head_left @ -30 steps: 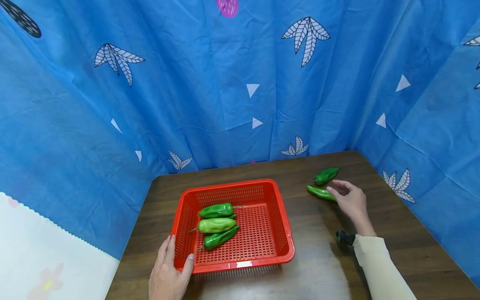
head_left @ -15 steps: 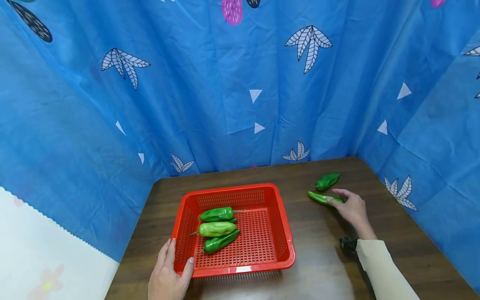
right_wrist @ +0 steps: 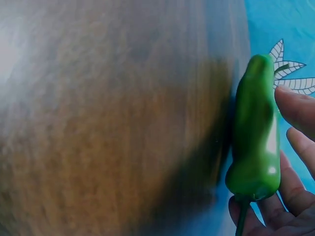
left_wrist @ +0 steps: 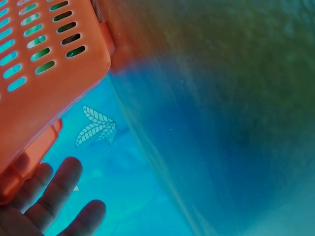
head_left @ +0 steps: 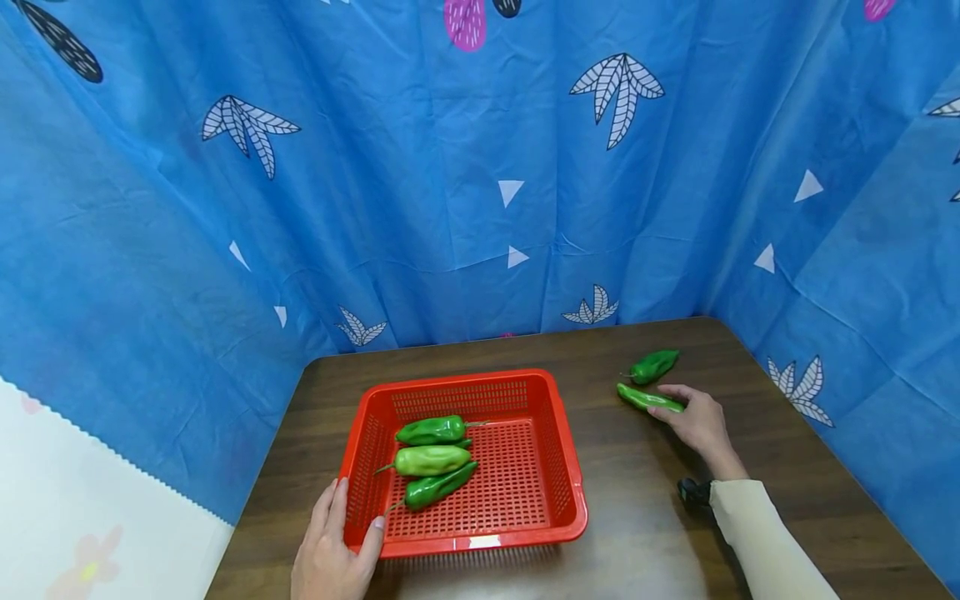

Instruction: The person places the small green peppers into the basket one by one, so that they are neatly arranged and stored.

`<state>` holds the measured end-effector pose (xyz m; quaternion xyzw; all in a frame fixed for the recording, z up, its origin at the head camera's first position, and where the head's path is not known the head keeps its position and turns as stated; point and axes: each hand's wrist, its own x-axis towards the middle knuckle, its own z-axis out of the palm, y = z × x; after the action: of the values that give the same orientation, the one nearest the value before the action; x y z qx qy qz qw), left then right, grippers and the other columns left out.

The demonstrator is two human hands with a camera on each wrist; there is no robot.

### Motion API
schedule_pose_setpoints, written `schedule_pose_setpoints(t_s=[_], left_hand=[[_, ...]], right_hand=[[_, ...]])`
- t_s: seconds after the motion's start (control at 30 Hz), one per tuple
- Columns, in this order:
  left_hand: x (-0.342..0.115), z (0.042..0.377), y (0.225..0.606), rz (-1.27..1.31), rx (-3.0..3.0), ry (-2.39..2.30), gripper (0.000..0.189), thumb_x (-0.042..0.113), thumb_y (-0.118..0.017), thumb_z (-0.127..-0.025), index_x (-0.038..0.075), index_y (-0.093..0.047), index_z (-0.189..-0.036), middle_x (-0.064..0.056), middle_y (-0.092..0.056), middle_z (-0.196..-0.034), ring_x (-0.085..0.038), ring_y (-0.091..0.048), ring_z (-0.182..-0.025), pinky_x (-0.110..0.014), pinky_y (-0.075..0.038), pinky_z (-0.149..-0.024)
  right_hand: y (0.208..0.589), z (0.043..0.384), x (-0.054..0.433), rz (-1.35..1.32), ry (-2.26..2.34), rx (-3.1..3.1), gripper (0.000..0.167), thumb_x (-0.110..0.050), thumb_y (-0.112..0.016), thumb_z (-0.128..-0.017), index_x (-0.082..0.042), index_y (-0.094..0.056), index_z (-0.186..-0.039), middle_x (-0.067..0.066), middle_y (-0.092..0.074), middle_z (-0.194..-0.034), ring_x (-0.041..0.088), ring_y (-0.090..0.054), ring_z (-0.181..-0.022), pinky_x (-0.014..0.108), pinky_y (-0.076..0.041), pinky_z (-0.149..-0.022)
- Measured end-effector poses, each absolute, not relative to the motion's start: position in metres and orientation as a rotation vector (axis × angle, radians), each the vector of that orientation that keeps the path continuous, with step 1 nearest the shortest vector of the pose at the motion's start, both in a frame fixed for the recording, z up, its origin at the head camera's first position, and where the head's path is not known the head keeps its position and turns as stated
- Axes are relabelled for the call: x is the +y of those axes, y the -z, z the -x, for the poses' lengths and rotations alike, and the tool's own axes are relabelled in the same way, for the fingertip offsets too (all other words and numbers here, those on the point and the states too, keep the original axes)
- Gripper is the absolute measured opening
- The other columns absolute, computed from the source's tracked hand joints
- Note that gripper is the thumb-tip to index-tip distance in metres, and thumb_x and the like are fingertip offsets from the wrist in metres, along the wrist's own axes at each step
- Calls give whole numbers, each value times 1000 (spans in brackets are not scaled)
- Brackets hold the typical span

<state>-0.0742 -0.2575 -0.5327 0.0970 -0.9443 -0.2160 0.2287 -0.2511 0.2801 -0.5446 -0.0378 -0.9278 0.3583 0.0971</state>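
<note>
My left hand (head_left: 330, 550) rests at the near left corner of a red plastic basket (head_left: 510, 483). Its thumb lies on the front rim, its fingers along the left side; in the left wrist view they look straight. At the right of the table, the thumb and fingers of my right hand (head_left: 697, 423) straddle and pinch a long green pepper (head_left: 642, 398). That pepper (right_wrist: 257, 132) shows its stem toward the lower fingers in the right wrist view. Just beyond lies a darker green pepper (head_left: 654, 367).
In the basket's left half lie a light green pepper (head_left: 432, 460) and dark green peppers (head_left: 442, 489), one mostly hidden. The wooden table (head_left: 622, 475) meets a blue patterned curtain (head_left: 420, 208) at the back and sides. A strap (head_left: 692, 492) sits on the right wrist.
The right hand has come down over the long pepper, its thumb and fingers now on either side of it. The left hand stays at the basket corner. The head view has tilted slightly upward.
</note>
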Motion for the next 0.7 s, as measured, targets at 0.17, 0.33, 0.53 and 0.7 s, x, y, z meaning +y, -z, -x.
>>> schedule_pose_setpoints(t_s=[0.17,0.33,0.53,0.7], left_hand=[[-257,74,532,-265,-2601,588,78,39,-75,-85,1,-47,-148,-17,-48,-146,-40,-61,-117,-61,-53,-87],[-256,74,531,-256,-2610,589,78,39,-74,-87,2,-46,-149,-18,-48,-146,-41,-61,-118,-62,-53,-87],[-255,74,530,-273,-2627,585,79,39,-74,-86,2,-45,-150,-17,-47,-146,-40,-60,-119,-61,-52,-88],[-255,74,530,-297,-2631,575,79,40,-74,-86,3,-46,-149,-16,-48,-146,-40,-61,-118,-61,-53,-88]], right_hand=[[550,250,282,91,-1041,-2759,53,-33,-76,-89,-4,-64,-131,29,-61,-132,47,-57,-114,58,-46,-91],[552,248,283,84,-1036,-2776,52,-34,-75,-89,-4,-64,-131,31,-60,-129,46,-58,-110,56,-47,-87],[554,249,284,61,-1005,-2804,54,-37,-75,-89,-4,-65,-130,32,-60,-128,47,-58,-109,56,-47,-87],[554,249,283,18,-977,-2804,52,-35,-75,-90,-3,-64,-130,31,-62,-125,47,-59,-106,56,-47,-86]])
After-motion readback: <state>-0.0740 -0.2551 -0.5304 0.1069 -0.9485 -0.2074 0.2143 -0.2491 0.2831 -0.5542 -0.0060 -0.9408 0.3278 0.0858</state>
